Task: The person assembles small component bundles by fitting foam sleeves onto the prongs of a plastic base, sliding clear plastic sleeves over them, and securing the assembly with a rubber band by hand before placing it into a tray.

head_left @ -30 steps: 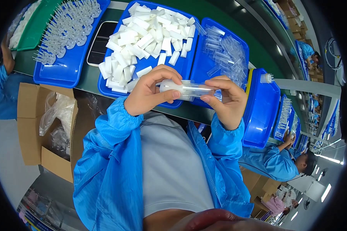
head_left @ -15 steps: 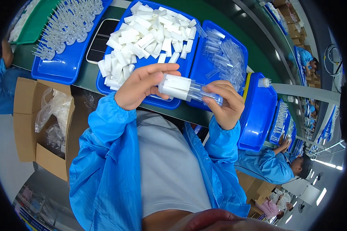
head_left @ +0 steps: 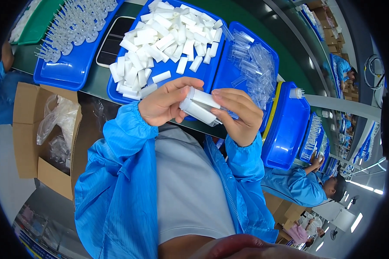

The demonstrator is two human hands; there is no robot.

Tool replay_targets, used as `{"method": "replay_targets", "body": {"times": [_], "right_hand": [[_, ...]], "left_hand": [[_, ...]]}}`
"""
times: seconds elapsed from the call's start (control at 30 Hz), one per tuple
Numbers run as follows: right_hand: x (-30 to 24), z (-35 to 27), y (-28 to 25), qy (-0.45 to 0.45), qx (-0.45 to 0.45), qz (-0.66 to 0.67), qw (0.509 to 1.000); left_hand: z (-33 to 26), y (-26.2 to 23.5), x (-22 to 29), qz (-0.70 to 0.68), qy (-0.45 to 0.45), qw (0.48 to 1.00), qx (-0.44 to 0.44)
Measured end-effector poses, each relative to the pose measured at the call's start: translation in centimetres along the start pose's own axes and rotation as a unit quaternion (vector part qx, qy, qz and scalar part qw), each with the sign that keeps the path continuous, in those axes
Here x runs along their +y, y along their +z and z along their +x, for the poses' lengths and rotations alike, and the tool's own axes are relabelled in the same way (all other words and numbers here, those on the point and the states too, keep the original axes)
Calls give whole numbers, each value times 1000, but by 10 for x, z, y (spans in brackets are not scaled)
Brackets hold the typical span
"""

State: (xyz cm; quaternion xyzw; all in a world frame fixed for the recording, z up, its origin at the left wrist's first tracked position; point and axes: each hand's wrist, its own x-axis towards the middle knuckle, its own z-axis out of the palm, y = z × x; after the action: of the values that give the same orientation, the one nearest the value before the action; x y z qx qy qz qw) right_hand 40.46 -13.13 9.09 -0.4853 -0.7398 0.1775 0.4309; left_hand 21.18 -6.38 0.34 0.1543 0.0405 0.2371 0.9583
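Observation:
Between my hands, in front of my chest, is a clear plastic holder with white sticks (head_left: 199,106), tilted down to the right. My left hand (head_left: 167,102) grips its round left end between thumb and fingers. My right hand (head_left: 241,113) is closed round its right end, fingertips pressed on the upper white stick; my fingers hide much of that end. Just beyond my hands is a blue tray (head_left: 163,69) heaped with short white sticks (head_left: 164,36). To its right, clear plastic tubes (head_left: 257,64) lie in another blue tray (head_left: 222,74).
At the left stands a blue tray (head_left: 60,74) of clear pronged parts (head_left: 75,32), beside a phone-like slab (head_left: 113,42). An open cardboard box (head_left: 26,129) holds plastic bags. Another blue tray (head_left: 285,142) is at right, where a co-worker (head_left: 302,185) sits.
My right hand has moved left, up to the white sticks. The holder has turned to a steeper tilt, and its clear prongs are now mostly hidden.

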Motion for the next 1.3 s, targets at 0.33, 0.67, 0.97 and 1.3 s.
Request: {"method": "replay_targets", "body": {"times": [0.33,0.67,0.97,1.3], "right_hand": [[46,3,11,181,-85,41,979],[66,17,48,51,-159,-299,940],[71,18,29,253,-65,101,960],[67,18,23,301,30,440,846]], "left_hand": [[-12,0,-21,112,-49,990,-66],[-19,3,-21,187,-125,968,-110],[-15,5,-23,176,-26,984,7],[-15,11,-4,335,28,932,136]]}}
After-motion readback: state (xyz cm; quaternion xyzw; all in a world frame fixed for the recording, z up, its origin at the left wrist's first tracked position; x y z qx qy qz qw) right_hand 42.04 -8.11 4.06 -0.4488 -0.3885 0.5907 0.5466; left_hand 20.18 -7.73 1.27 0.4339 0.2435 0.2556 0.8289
